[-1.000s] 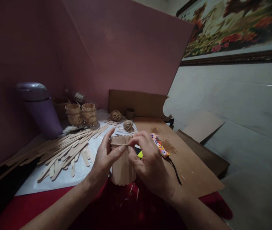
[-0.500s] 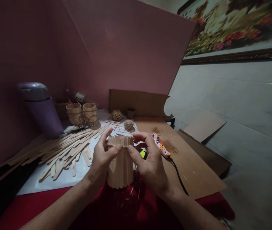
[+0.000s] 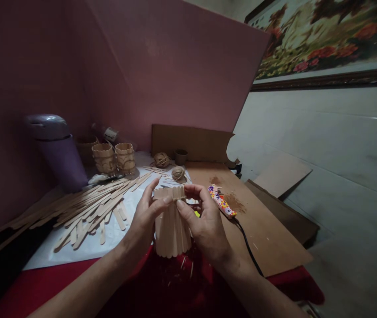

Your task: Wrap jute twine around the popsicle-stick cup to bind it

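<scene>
Both my hands hold an upright cup made of pale craft sticks [image 3: 171,229] over the red cloth at the table's near edge. My left hand [image 3: 145,218] grips its left side, thumb pressed near the rim. My right hand [image 3: 204,225] grips the right side, thumb and fingers pinching at the rim. A thin strand of twine seems to run by the rim; I cannot tell for sure. Just right of my right hand lies a spotted glue gun [image 3: 222,202] with a black cord.
A pile of loose craft sticks [image 3: 89,207] lies on white paper at left. Behind it stand two finished stick cups [image 3: 113,157], a purple container [image 3: 59,152], two twine balls [image 3: 170,165] and a small pot. Brown cardboard [image 3: 257,221] covers the right side.
The stick cup has shifted slightly right and tilted a little in my hands. My fingers have moved along its rim. The rest of the table is unchanged.
</scene>
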Action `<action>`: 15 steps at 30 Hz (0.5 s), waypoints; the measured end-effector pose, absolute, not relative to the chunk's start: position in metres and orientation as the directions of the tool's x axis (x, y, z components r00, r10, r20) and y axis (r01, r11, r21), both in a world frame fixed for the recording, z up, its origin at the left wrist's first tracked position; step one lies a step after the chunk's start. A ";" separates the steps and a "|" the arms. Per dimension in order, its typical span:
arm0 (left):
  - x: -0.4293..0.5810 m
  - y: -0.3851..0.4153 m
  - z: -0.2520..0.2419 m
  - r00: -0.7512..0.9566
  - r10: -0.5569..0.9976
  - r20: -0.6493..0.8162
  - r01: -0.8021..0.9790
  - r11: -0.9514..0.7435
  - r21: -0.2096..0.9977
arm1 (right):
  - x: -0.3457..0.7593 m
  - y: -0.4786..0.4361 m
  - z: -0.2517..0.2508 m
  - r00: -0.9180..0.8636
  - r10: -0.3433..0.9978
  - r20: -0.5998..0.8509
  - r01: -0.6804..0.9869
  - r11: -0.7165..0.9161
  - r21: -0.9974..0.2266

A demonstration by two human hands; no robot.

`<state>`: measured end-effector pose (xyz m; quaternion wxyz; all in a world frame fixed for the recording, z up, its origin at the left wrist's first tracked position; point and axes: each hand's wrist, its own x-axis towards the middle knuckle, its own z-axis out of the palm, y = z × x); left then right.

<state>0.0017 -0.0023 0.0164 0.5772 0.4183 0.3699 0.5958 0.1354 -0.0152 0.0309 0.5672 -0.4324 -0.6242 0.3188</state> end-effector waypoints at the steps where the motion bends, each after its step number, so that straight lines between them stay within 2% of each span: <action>1: 0.002 -0.002 0.016 0.011 0.997 0.072 -0.370 -0.063 0.927 | 0.135 -0.015 0.031 0.020 0.901 0.433 0.180 0.423 -0.888; 6: 0.001 0.002 0.012 -0.007 0.996 0.088 -0.373 -0.085 0.924 | 0.131 -0.011 0.033 0.044 0.905 0.424 0.211 0.406 -0.889; 15: -0.001 0.003 0.008 -0.070 0.992 0.106 -0.264 -0.121 0.957 | 0.129 -0.010 0.036 0.061 0.910 0.410 0.264 0.381 -0.886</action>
